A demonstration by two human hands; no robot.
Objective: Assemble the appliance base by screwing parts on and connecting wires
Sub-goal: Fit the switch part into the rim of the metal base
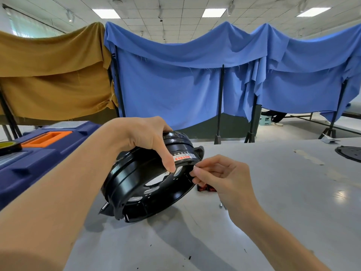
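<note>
A round black plastic appliance base (136,182) stands tilted on its lower rim on the grey table (273,202), its open underside with slots facing me. My left hand (144,137) grips its upper rim, thumb over a white and red label. My right hand (220,175) has its fingers curled and pinches something small at the base's right edge; what it pinches is too small to tell. A small red and black part (205,188) lies on the table just behind my right hand.
A dark blue toolbox (39,153) with an orange handle sits at the left, a tape roll (9,146) on it. A black round plate (349,153) lies at the table's far right. Blue and brown cloth screens hang behind the table.
</note>
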